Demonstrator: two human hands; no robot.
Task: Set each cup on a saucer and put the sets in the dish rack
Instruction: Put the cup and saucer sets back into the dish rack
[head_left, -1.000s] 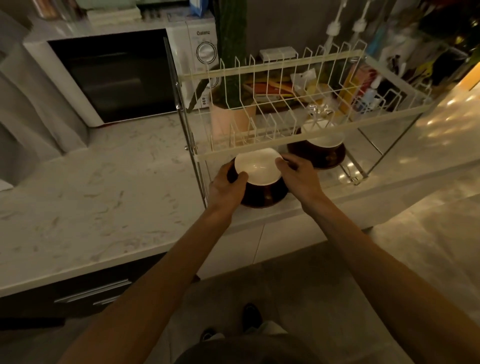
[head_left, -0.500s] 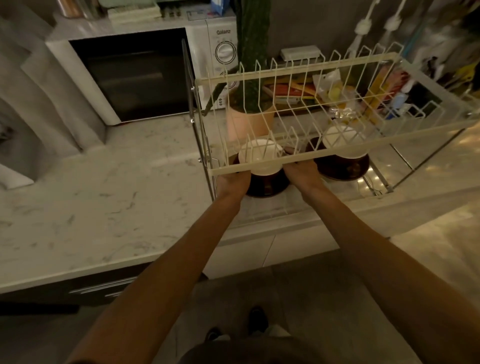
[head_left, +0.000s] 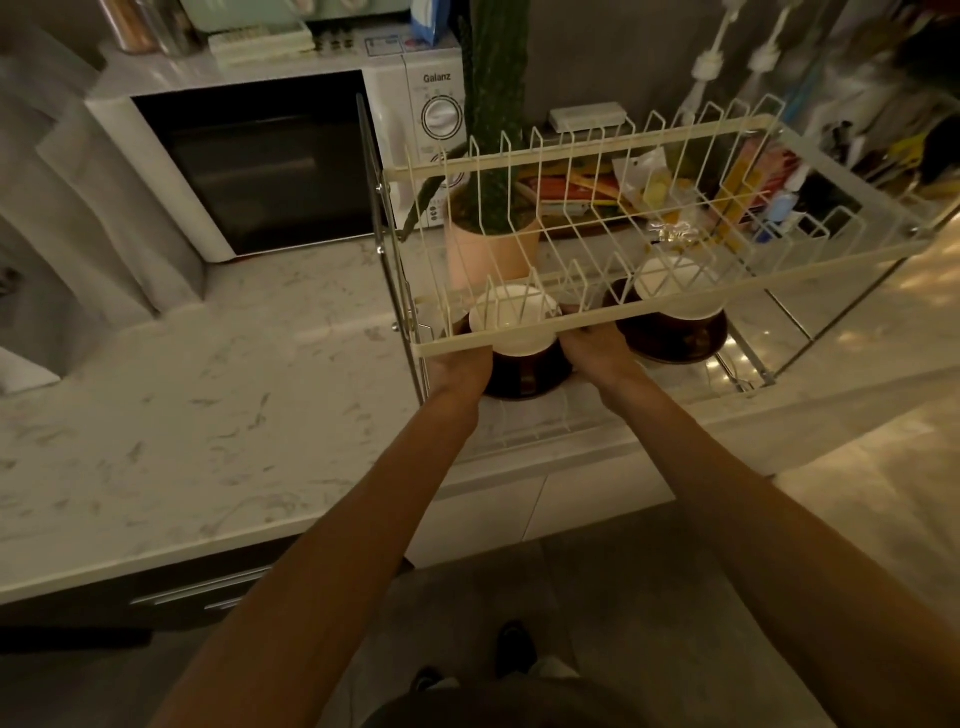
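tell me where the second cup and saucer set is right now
In the head view it sits on the dish rack's lower level, right of the set both hands hold: white cup on dark saucer.

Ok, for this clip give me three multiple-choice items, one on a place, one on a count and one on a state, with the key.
1. Where is the cup-and-saucer set that the hands hold?
A. on top of the microwave
B. on the lower level of the dish rack, under the upper tier
C. on the floor

2. How many cup-and-saucer sets show in the rack?
A. one
B. two
C. four

3. How are the hands placed?
A. both at the near set, one each side
B. both hanging free
C. one on the plant pot

Key: 1 B, the near set sits below the upper tier of the dish rack. 2 B, a second set stands to its right. 3 A, the left hand and right hand flank the near set.
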